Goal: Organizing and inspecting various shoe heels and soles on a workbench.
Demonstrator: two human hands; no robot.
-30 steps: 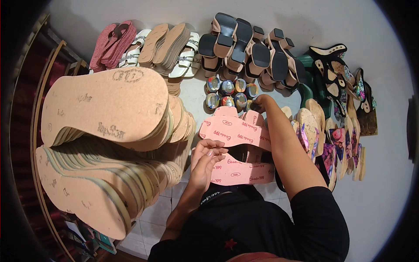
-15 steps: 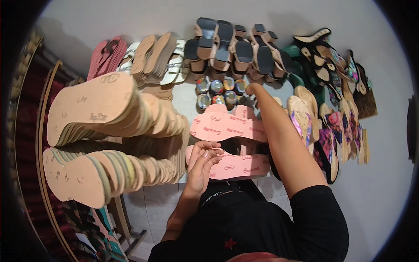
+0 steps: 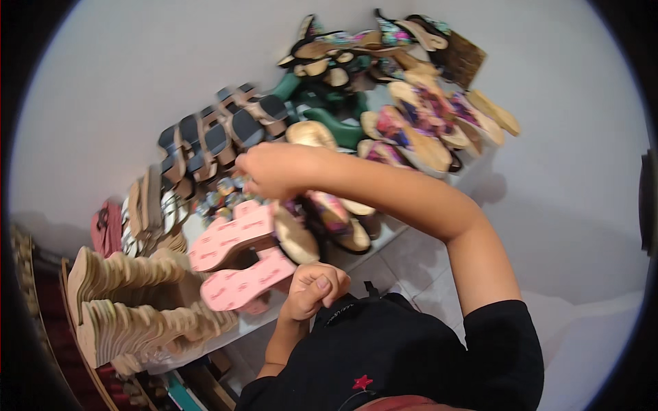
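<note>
My right arm stretches across the table, and my right hand (image 3: pixel 267 168) is bent down over a cluster of small round multicoloured pieces (image 3: pixel 223 198). Its fingers are blurred and partly hidden, so I cannot make out whether they grip one. Close to my body, my left hand (image 3: pixel 317 291) is curled into a fist, with nothing showing in it. Just left of that hand lies a pink printed shoe sole (image 3: pixel 247 281). A second pink sole (image 3: pixel 233 236) lies beyond it, below my right hand.
Stacked beige wedge-shaped soles (image 3: pixel 130 329) fill the table's left end. Black-soled heeled sandals (image 3: pixel 205 140) lie upturned along the wall. Colourful strapped sandals (image 3: pixel 411 130) and green shoes (image 3: pixel 329 127) crowd the right side. Pink insoles (image 3: pixel 106 226) stand at the far left.
My view has turned right, so the table now appears slanted. My left hand has closed from loosely spread fingers into a fist. My right hand remains over the multicoloured pieces.
</note>
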